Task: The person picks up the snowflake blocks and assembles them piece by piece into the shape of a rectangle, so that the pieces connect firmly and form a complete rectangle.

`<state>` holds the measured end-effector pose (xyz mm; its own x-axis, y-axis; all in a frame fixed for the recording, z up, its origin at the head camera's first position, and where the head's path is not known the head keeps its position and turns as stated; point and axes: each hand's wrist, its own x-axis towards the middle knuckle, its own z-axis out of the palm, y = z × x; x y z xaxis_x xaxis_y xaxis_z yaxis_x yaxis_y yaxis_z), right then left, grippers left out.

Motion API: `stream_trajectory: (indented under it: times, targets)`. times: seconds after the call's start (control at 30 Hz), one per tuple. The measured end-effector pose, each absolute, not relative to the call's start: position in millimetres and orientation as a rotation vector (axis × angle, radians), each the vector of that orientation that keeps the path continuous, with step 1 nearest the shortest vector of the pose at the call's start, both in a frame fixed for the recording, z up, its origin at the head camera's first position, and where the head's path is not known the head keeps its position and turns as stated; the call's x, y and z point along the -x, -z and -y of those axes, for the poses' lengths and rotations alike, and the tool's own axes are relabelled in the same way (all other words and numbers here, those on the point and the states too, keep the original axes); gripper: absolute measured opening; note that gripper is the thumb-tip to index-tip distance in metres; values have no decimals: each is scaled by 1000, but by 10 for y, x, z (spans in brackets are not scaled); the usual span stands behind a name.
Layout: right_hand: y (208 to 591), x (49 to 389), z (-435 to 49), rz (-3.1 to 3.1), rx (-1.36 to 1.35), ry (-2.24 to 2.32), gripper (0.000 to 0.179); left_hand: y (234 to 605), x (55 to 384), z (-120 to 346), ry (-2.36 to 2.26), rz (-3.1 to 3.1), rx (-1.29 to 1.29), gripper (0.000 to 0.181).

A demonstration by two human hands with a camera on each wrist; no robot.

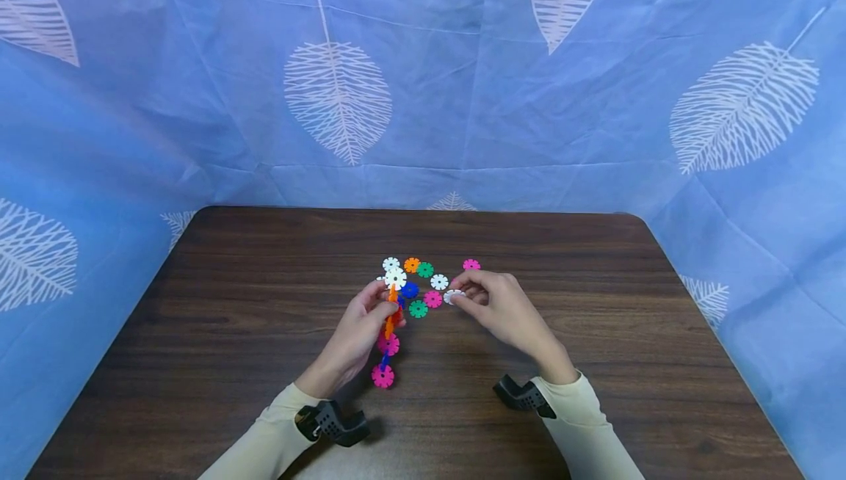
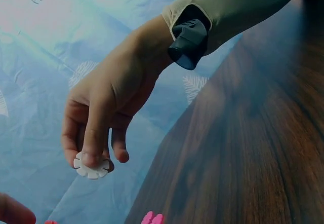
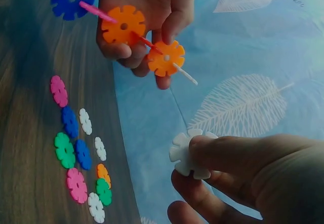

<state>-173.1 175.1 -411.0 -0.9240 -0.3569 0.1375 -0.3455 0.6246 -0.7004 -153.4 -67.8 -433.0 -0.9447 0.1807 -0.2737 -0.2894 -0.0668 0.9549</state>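
My left hand [image 1: 357, 326] grips a chain of slotted plastic snowflake discs [image 1: 388, 345] near its upper part. The discs are joined edge to edge at right angles: a white one tops the chain, with orange, red, pink and blue ones below. In the right wrist view, the left fingers lie behind two orange discs [image 3: 124, 26]. To the right, my right hand [image 1: 509, 311] pinches a single white disc [image 3: 181, 155] between thumb and fingers. That disc is apart from the chain, and the right thumb covers part of it.
Several loose discs lie on the dark wooden table [image 1: 264, 282] beyond and between the hands, among them a green disc [image 1: 418, 309], a blue disc [image 1: 410, 290] and a pink disc [image 1: 471, 265]. A blue leaf-patterned cloth [image 1: 429, 98] hangs behind the table.
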Motion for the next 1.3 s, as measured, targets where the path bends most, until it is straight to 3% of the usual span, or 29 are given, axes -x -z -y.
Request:
stream_trajectory:
  times: [0.2, 0.53, 0.83, 1.3]
  targets:
    - [4106, 1718, -1733, -2808, 641, 1224, 14, 4328, 1524, 687, -2107, -1855, 121, 31]
    - [4092, 1693, -1706, -2792, 640, 1228, 12, 4318, 1490, 662, -2156, -1779, 173, 60]
    - [4064, 1662, -1675, -2798, 627, 1310, 15, 4319, 1507, 640, -2111, -1983, 176, 31]
    - [3978, 1615, -1623, -2773, 556, 1378, 25, 4264, 1432, 647, -2249, -2086, -122, 37]
